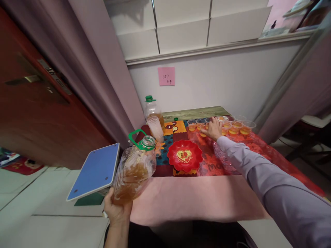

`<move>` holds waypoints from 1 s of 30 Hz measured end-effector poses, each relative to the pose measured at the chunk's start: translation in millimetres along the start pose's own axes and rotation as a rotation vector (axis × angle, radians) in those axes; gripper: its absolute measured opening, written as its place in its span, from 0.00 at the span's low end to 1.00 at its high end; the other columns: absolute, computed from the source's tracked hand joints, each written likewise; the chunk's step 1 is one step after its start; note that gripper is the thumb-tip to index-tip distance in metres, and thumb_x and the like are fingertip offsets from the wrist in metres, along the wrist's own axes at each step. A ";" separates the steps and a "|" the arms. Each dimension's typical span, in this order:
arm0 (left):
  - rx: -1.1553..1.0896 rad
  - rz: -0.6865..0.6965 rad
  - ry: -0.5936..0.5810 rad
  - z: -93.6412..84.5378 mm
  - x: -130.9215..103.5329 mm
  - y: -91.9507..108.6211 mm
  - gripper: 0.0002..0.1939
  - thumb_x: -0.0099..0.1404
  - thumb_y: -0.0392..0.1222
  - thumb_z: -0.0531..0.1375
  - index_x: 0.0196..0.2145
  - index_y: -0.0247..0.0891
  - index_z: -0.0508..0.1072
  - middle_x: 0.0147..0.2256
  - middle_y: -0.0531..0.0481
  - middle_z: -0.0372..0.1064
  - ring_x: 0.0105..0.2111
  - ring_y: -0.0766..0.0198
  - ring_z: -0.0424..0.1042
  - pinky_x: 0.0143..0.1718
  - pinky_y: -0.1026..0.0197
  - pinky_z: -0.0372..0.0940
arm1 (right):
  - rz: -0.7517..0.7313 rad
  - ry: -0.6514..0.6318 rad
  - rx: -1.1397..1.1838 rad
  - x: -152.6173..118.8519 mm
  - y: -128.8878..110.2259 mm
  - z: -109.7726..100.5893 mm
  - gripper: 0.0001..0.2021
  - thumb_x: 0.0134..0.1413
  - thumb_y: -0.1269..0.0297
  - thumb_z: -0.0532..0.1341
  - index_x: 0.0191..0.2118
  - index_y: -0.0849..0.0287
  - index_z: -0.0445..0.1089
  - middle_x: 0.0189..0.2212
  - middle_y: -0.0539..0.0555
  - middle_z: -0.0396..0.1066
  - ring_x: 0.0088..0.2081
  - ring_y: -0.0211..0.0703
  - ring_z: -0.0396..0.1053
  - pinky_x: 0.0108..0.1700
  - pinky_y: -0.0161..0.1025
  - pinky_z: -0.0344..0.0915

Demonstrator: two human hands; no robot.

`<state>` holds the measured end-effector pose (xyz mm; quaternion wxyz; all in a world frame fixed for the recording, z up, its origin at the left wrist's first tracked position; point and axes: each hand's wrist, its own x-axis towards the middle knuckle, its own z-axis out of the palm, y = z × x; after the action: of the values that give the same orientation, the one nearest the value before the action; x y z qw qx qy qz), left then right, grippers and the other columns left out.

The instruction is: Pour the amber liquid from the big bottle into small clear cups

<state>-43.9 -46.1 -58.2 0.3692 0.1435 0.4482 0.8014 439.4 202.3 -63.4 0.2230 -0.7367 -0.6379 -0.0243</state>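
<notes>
My left hand [117,205] supports the base of a large clear plastic jug [134,172]. The jug leans to the right, its green handle ring round the uncapped neck, with amber liquid in the lower part. Over at the right, my right hand [214,130] grips a small clear plastic cup [203,132] with a little amber liquid, partly hidden by the fingers. Several similar cups [234,128] stand in rows around that hand, with amber liquid in them. Between my hands lies a red scalloped plate [170,156] with a yellow heart print.
A second jug [159,119] with a green cap stands at the back left. A leaning stack of clear cups [156,129] is in front of it. A loose green cap [176,119] lies near the wall. The blue board [97,172] sits left of the table's patterned cloth [165,172].
</notes>
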 end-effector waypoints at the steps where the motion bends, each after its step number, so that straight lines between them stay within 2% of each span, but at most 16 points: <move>1: -0.009 -0.005 0.002 -0.4 0.2 -0.3 0.10 0.53 0.50 0.67 0.27 0.44 0.74 0.35 0.49 0.77 0.43 0.52 0.74 0.52 0.50 0.69 | -0.004 0.003 0.000 -2.0 -1.2 -2.7 0.39 0.59 0.37 0.65 0.59 0.72 0.72 0.76 0.81 0.50 0.78 0.74 0.43 0.76 0.68 0.38; 5: -0.034 -0.030 0.029 -2.2 0.6 -2.7 0.11 0.53 0.50 0.67 0.32 0.42 0.78 0.37 0.49 0.78 0.43 0.55 0.75 0.52 0.53 0.69 | -0.082 0.114 0.038 -13.0 -22.8 -23.7 0.44 0.59 0.38 0.68 0.66 0.74 0.67 0.75 0.82 0.51 0.77 0.75 0.46 0.75 0.68 0.41; 7: -0.031 -0.030 0.013 -3.0 0.7 -4.2 0.13 0.54 0.51 0.67 0.34 0.42 0.80 0.38 0.48 0.79 0.44 0.53 0.76 0.52 0.52 0.69 | -0.206 0.163 0.103 -21.2 -48.0 -37.8 0.37 0.63 0.44 0.67 0.66 0.71 0.68 0.73 0.79 0.58 0.75 0.71 0.53 0.74 0.64 0.48; 8: -0.035 -0.029 0.004 -3.5 0.9 -5.0 0.13 0.54 0.51 0.67 0.33 0.42 0.79 0.37 0.48 0.79 0.44 0.53 0.76 0.52 0.51 0.70 | -0.281 0.148 0.151 -26.7 -64.5 -44.5 0.32 0.65 0.48 0.66 0.65 0.68 0.70 0.70 0.76 0.65 0.72 0.68 0.59 0.72 0.60 0.53; 9: -0.042 -0.028 -0.001 -3.9 1.2 -5.8 0.12 0.54 0.51 0.67 0.32 0.41 0.79 0.36 0.48 0.79 0.43 0.53 0.76 0.51 0.51 0.70 | -0.357 0.093 0.203 -33.4 -83.1 -50.2 0.27 0.68 0.51 0.64 0.64 0.64 0.72 0.65 0.72 0.72 0.67 0.64 0.67 0.69 0.56 0.60; 11: -0.067 -0.027 -0.001 -5.0 1.8 -7.2 0.12 0.54 0.51 0.67 0.30 0.41 0.78 0.34 0.49 0.79 0.41 0.54 0.76 0.50 0.52 0.70 | -0.450 -0.116 0.285 -51.0 -124.4 -57.3 0.22 0.72 0.54 0.60 0.65 0.57 0.72 0.52 0.63 0.81 0.53 0.55 0.78 0.56 0.47 0.70; 13: -0.099 -0.033 -0.001 -6.0 2.5 -8.3 0.11 0.53 0.50 0.68 0.30 0.40 0.77 0.33 0.50 0.79 0.39 0.55 0.77 0.49 0.53 0.71 | -0.498 -0.322 0.280 -72.7 -166.1 -57.1 0.24 0.73 0.54 0.60 0.69 0.53 0.68 0.46 0.56 0.84 0.46 0.49 0.80 0.49 0.41 0.71; 16: -0.128 -0.041 -0.013 -7.3 3.0 -9.7 0.11 0.53 0.49 0.68 0.28 0.40 0.76 0.33 0.49 0.79 0.37 0.55 0.77 0.46 0.54 0.71 | -0.553 -0.407 0.244 -103.9 -217.2 -46.4 0.24 0.69 0.52 0.66 0.67 0.49 0.71 0.48 0.57 0.84 0.48 0.52 0.81 0.46 0.40 0.70; 19: -0.136 -0.048 -0.008 -8.1 2.7 -10.7 0.11 0.53 0.49 0.68 0.29 0.39 0.78 0.35 0.47 0.80 0.39 0.53 0.78 0.46 0.52 0.72 | -0.544 -0.417 0.206 -121.5 -246.2 -35.6 0.19 0.69 0.54 0.65 0.61 0.54 0.77 0.49 0.63 0.83 0.49 0.57 0.81 0.45 0.42 0.70; 22: -0.146 -0.058 -0.004 -8.8 2.3 -11.6 0.11 0.54 0.48 0.68 0.31 0.39 0.79 0.37 0.46 0.81 0.40 0.52 0.78 0.48 0.52 0.72 | -0.516 -0.393 0.204 -123.7 -248.5 -36.0 0.14 0.72 0.55 0.62 0.52 0.57 0.80 0.45 0.63 0.84 0.47 0.55 0.81 0.45 0.41 0.68; 24: -0.153 -0.067 -0.001 -9.1 1.9 -12.1 0.11 0.54 0.48 0.68 0.32 0.39 0.80 0.37 0.46 0.81 0.40 0.53 0.78 0.48 0.52 0.72 | -0.507 -0.357 0.219 -121.1 -233.6 -41.7 0.15 0.74 0.53 0.60 0.50 0.56 0.79 0.46 0.61 0.83 0.47 0.52 0.80 0.45 0.39 0.67; 27: -0.165 -0.075 -0.003 -8.8 1.2 -12.5 0.12 0.55 0.48 0.68 0.35 0.38 0.81 0.39 0.46 0.81 0.42 0.53 0.79 0.49 0.52 0.72 | -0.479 -0.261 0.246 -118.5 -190.4 -49.5 0.15 0.74 0.53 0.60 0.48 0.57 0.78 0.47 0.61 0.82 0.45 0.50 0.79 0.45 0.39 0.66; 30: -0.160 -0.078 -0.025 -8.0 1.1 -12.6 0.16 0.55 0.49 0.68 0.38 0.38 0.82 0.40 0.46 0.82 0.44 0.52 0.79 0.51 0.52 0.72 | -0.466 -0.140 0.295 -121.4 -139.0 -47.7 0.12 0.69 0.54 0.64 0.44 0.59 0.78 0.43 0.60 0.81 0.42 0.50 0.78 0.44 0.40 0.67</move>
<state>-43.4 -46.1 -73.1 0.4158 0.1060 0.3834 0.8179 296.6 84.5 -18.1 0.2719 -0.5298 -0.8003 0.0692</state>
